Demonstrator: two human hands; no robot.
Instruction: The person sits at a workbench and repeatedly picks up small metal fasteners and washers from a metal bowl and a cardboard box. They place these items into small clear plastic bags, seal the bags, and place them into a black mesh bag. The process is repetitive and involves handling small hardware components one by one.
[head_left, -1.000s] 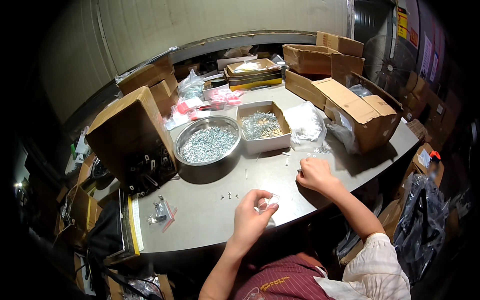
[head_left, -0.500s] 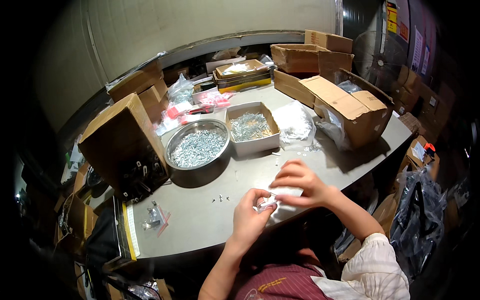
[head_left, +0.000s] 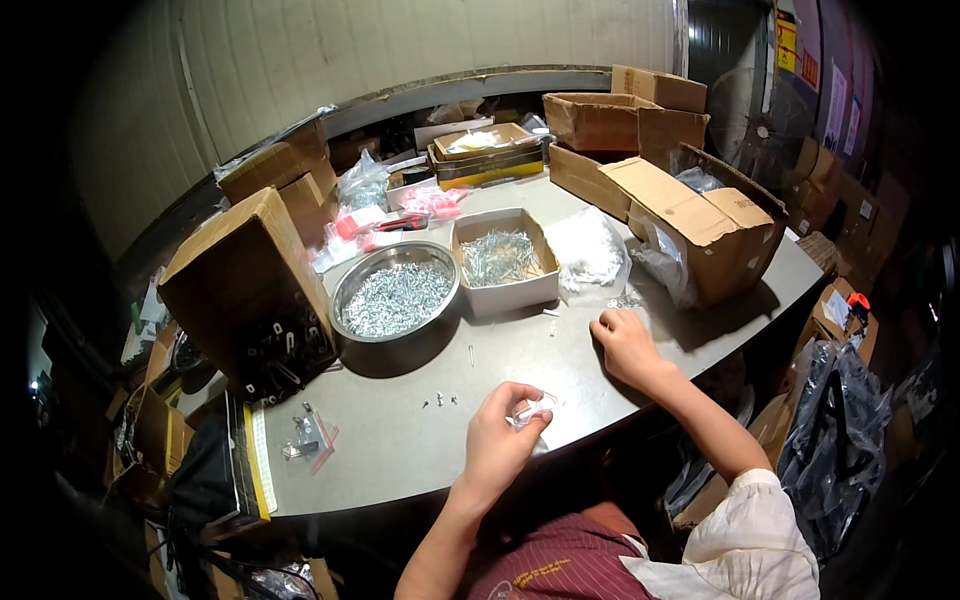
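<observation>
My left hand [head_left: 503, 432] is closed near the table's front edge, pinching a small clear plastic bag [head_left: 533, 408] between thumb and fingers; what lies inside it is too small to make out. My right hand [head_left: 632, 350] rests low over the table farther right, its fingers curled down beside several small flat metal pieces [head_left: 625, 300]. Whatever its fingertips hold, if anything, is hidden. A few tiny screws [head_left: 440, 399] lie left of my left hand. One thin pin [head_left: 472, 355] and a small white piece [head_left: 552, 327] lie farther back.
A steel bowl of screws [head_left: 343, 322] stands beside a white box of long pins [head_left: 512, 296]. Right of it lies a bag of white pieces [head_left: 592, 255]. Cardboard boxes [head_left: 240, 270] flank the table, one open carton [head_left: 720, 255] at right. A small zip bag [head_left: 318, 438] lies at left.
My right hand has left the bag in my left hand and moved right and away from me, down to the small metal pieces. My left hand stays nearly in place, still gripping the bag.
</observation>
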